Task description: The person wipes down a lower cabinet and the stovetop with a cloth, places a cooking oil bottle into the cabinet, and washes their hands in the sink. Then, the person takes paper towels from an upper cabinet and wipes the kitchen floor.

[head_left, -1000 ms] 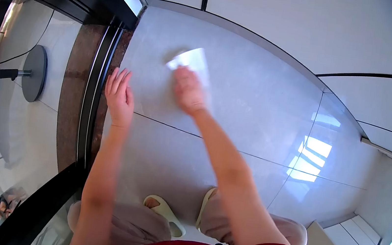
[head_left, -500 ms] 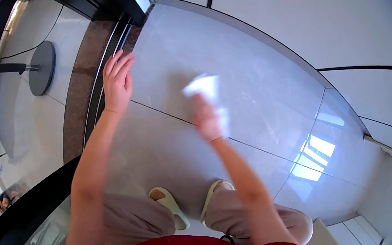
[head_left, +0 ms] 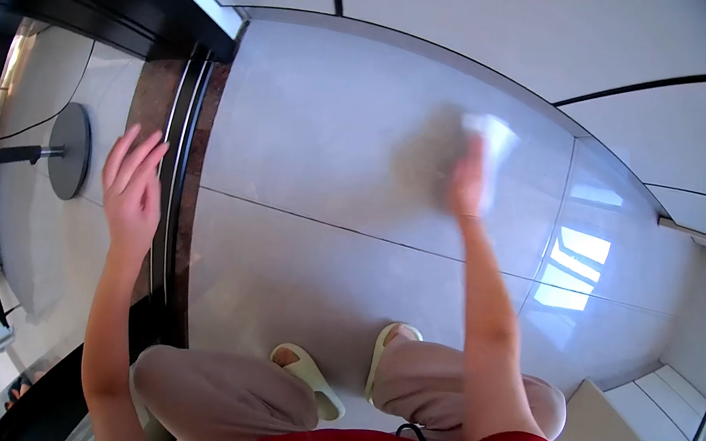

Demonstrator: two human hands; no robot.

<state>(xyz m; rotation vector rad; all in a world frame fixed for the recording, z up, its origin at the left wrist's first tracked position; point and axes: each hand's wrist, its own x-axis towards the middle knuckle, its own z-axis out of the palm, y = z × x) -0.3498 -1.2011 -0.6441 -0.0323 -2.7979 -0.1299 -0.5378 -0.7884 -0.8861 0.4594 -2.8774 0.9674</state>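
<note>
A white wipe [head_left: 499, 142], smeared by motion, is under my right hand [head_left: 468, 178] against the grey tiled floor [head_left: 338, 129]. The fingers of that hand are blurred, and the wipe sticks out past them on the far and right sides. On the left, my left hand [head_left: 134, 187] is raised near the sliding-door track [head_left: 184, 118]. Its fingers are spread slightly and hold nothing. Whether it touches the door frame I cannot tell.
White cabinet fronts [head_left: 503, 26] border the floor at the back and right. My feet, in pale green slippers [head_left: 309, 382], are close to the front. Beyond the dark door frame [head_left: 114, 2] stands a round grey base [head_left: 70, 151] with a cable.
My right hand has swept the wipe to the right and slightly farther away. My left hand has shifted left and a little nearer to me. The view has shifted slightly too.
</note>
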